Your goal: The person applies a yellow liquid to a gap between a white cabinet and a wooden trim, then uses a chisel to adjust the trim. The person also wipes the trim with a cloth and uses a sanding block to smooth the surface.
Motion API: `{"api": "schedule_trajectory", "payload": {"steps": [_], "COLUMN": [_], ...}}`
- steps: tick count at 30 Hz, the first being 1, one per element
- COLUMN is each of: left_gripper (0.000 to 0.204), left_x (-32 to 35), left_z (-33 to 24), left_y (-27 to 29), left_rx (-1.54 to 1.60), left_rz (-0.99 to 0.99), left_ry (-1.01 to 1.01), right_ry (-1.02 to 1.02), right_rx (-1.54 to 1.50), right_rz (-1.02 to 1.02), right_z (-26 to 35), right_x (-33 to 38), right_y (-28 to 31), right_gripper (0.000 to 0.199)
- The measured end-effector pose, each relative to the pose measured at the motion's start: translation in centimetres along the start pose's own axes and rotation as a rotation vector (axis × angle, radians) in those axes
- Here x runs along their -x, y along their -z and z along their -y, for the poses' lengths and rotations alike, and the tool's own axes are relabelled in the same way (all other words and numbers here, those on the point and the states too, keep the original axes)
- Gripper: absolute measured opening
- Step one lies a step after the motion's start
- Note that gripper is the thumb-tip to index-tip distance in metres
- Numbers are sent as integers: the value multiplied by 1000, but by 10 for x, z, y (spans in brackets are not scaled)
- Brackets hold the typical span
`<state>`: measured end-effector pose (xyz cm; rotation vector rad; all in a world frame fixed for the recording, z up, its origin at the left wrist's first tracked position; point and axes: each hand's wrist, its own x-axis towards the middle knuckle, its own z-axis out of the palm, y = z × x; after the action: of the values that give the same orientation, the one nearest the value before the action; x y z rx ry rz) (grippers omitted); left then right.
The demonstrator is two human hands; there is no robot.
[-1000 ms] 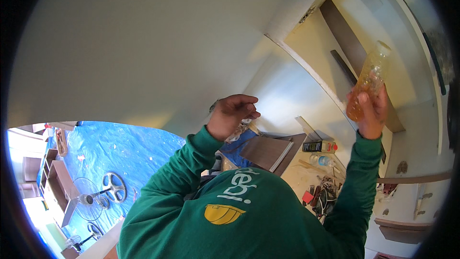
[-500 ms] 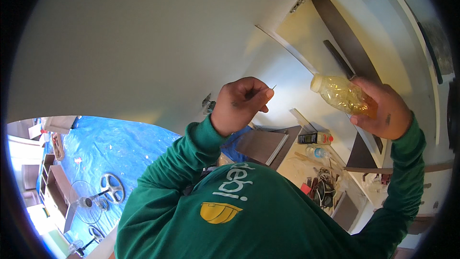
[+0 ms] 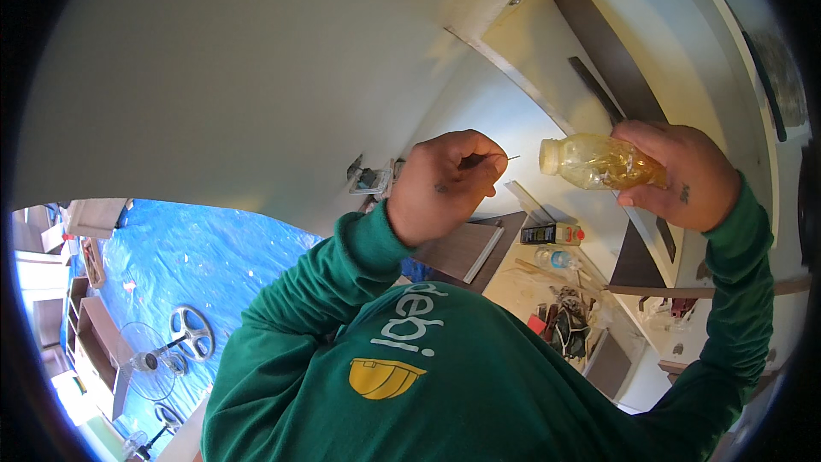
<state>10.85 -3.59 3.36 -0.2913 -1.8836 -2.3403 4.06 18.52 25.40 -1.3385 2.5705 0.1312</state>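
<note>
Your right hand [image 3: 689,176] gripped the bottle [image 3: 590,162] at its base; it seemed light, squeezable, slippery, best held mid-body. Left of the bottle, your left hand [image 3: 449,184] pinched a thin pin [image 3: 514,157].

- Clear, yellow-tinted plastic bottle [image 3: 599,162] with crinkled, shiny walls and a pale neck end; deeper amber toward its base; tipped nearly level, base within the right hand [image 3: 688,175], neck leftward.
- Thin, straight, dark pin-like piece [image 3: 513,156]: pinched in the left hand [image 3: 449,188], tip toward the bottle's neck, just apart from it.
</note>
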Motion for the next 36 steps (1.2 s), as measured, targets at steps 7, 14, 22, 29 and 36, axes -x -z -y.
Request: {"api": "schedule_trajectory", "payload": {"steps": [7, 14, 22, 29, 36], "left_gripper": [16, 16, 13, 14, 15], "left_x": [-1, -4, -6, -7, -8], "left_z": [-4, -4, -2, -4, -3], "left_y": [-1, -5, -7, -10, -11], "left_rx": [-29, -32, -67, -124, -108], "left_rz": [14, 53, 41, 34, 20], "left_ry": [25, 37, -100, -119, -157], "right_ry": [-107, -48, -25, -120, -81], "right_rx": [-42, 29, 62, 31, 3], "right_rz": [70, 53, 51, 90, 55], "right_z": [6, 2, 2, 6, 2], "right_x": [-4, -6, -8, -9, -10], "right_y": [5, 7, 10, 11, 8], "right_gripper": [53, 49, 40, 36, 36]}}
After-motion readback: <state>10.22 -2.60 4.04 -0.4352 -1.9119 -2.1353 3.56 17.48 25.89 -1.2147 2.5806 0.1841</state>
